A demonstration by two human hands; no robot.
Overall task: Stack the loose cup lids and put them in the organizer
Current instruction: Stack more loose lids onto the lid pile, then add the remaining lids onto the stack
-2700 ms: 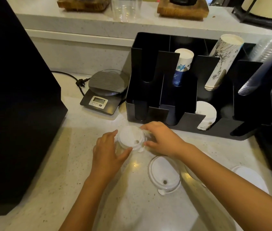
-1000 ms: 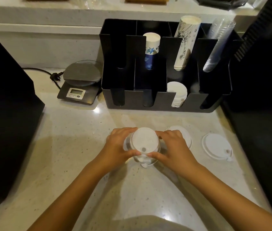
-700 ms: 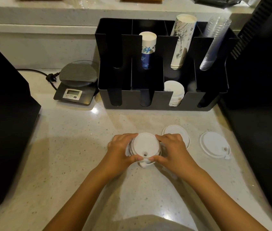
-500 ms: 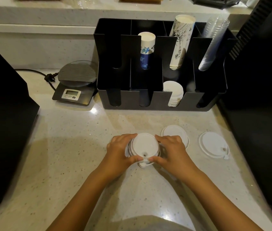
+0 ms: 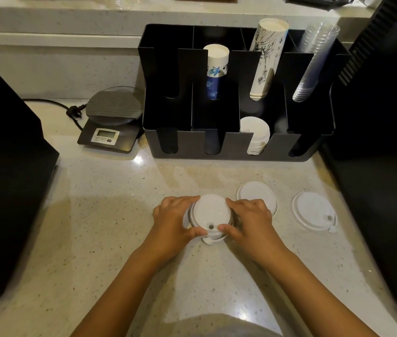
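At the far left stands a large black box (image 5: 7,186) on a pale speckled tabletop (image 5: 100,239). Beside it, further back, sits a small digital scale (image 5: 112,120), just left of the black organizer (image 5: 236,147). The organizer holds a blue-and-white cup stack (image 5: 215,69), a taller printed cup stack (image 5: 266,59), clear plastic cups (image 5: 314,62) and, in a front slot, a white lid stack (image 5: 255,135).

In front of you, your left hand (image 5: 173,222) and right hand (image 5: 251,222) grasp a small stack of white lids (image 5: 210,215) from either side, fingers (image 5: 196,231) curled around its rim. It appears to rest on the tabletop, though your hands hide its base. A loose lid (image 5: 253,192) lies just behind your right hand, partly covered. Another loose lid (image 5: 314,211) lies flat further right, near a dark appliance (image 5: 387,166).
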